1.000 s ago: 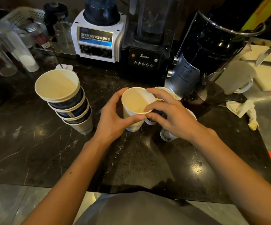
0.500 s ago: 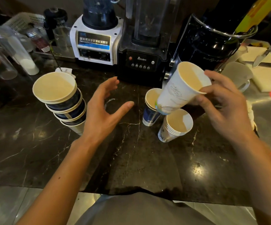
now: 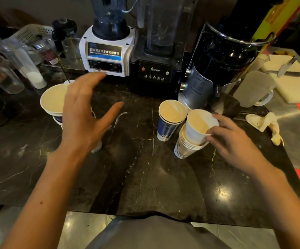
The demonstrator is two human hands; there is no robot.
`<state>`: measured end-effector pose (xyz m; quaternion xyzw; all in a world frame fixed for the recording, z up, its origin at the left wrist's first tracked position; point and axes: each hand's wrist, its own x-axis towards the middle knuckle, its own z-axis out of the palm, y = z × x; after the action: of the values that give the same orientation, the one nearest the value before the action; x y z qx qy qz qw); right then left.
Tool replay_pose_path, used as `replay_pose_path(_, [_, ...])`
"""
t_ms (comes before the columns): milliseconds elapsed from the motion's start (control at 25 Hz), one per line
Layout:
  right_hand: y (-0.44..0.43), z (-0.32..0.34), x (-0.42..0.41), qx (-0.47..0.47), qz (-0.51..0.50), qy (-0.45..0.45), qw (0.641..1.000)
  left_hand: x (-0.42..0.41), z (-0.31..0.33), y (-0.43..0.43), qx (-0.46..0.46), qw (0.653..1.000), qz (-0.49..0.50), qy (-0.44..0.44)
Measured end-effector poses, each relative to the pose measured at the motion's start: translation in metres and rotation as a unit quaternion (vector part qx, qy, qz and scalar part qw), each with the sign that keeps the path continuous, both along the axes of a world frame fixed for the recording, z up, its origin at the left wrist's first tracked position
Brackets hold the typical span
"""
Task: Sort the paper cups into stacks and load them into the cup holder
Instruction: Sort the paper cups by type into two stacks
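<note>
Lowered, white cup (image 3: 197, 127) now nests tilted, mouth up-left, in stack (image 3: 185, 148).

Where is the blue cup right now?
In the head view, the blue cup stands right of centre on the dark counter, in front of the black blender, just left of the white cup stack.

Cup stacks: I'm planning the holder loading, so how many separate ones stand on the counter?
3: a tall leaning stack far left behind the left hand, a blue stack at centre, and a white stack beside it under the right hand. None seem hidden.
</note>
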<state>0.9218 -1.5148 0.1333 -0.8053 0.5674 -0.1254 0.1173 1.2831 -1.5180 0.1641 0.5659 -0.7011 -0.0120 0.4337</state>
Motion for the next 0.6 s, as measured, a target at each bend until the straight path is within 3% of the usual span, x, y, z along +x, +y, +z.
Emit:
replay_pose_path(160, [0.0, -0.032, 0.003, 0.058, -0.016, 0.006, 0.998, 0.025, 0.002, -0.004, 0.037, 0.993, 0.098, -0.052])
replay_pose_path(280, [0.002, -0.043, 0.009, 0.071, -0.008, -0.018, 0.997, 0.044, -0.011, -0.006, 0.06, 0.989, 0.13, -0.027])
replay_pose_path(600, [0.008, -0.054, 0.022, 0.057, -0.038, -0.052, 0.996, 0.052, -0.054, -0.001, 0.101, 0.96, 0.115, 0.235])
